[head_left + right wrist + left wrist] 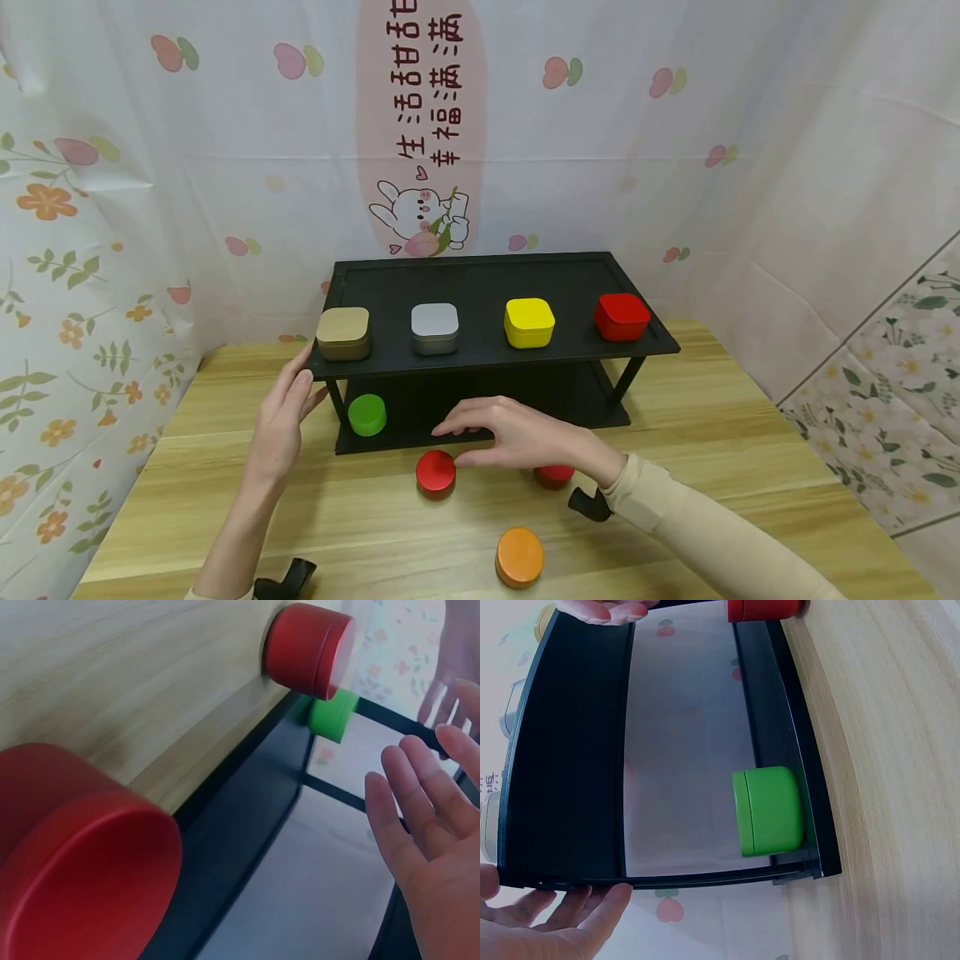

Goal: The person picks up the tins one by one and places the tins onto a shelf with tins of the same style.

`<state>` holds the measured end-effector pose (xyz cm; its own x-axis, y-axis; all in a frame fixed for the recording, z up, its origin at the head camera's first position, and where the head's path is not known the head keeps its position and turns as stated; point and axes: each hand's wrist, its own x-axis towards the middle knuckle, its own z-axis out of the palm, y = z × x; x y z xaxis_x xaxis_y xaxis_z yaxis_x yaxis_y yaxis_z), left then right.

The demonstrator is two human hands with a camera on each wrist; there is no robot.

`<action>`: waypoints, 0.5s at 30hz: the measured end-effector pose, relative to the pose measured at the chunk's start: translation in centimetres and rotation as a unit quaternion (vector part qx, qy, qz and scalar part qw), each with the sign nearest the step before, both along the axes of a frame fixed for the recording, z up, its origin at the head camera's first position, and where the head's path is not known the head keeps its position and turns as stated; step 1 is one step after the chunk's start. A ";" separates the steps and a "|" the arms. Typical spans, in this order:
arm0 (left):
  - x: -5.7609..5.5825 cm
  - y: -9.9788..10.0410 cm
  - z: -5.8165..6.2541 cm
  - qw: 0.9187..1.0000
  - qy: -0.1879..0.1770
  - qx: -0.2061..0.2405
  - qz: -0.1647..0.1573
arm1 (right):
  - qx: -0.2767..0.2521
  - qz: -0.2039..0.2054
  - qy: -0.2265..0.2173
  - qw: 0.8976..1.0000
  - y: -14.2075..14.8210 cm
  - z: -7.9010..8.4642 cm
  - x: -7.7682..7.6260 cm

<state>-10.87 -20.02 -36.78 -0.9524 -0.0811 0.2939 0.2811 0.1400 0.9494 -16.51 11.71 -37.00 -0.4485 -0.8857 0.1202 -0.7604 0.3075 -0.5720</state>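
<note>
My left hand (281, 417) grips the left front corner of a black two-tier shelf (480, 360), thumb on the upper board's edge and fingers beneath it in the left wrist view. My right hand (502, 429) is held over the table in front of the lower tier, its fingers loosely extended with nothing between them. Just left of its thumb stands a round red tin (436, 472). A second red tin (555, 476) is partly hidden behind my right wrist. On the lower tier's left end sits a green tin (771, 811).
Along the upper tier stand a gold tin (343, 333), a silver tin (434, 328), a yellow tin (528, 322) and a square red tin (622, 317). Nearer the front of the wooden table (360, 533) is an orange tin (520, 557). A printed curtain (300, 175) hangs behind.
</note>
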 end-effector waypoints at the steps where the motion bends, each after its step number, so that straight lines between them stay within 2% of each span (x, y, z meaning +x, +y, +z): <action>1: 0.0 0.0 0.0 1.000 0.000 0.001 0.000 | 0.003 0.000 0.000 1.000 -0.2 0.0 0.0; 9: 0.0 0.0 0.0 1.000 0.000 -0.007 0.000 | 0.035 -0.010 0.000 0.999 -1.3 -0.1 0.1; 15: 0.0 0.0 0.0 1.000 0.003 -0.006 -0.002 | 0.069 -0.014 0.029 0.997 -2.1 -0.3 0.1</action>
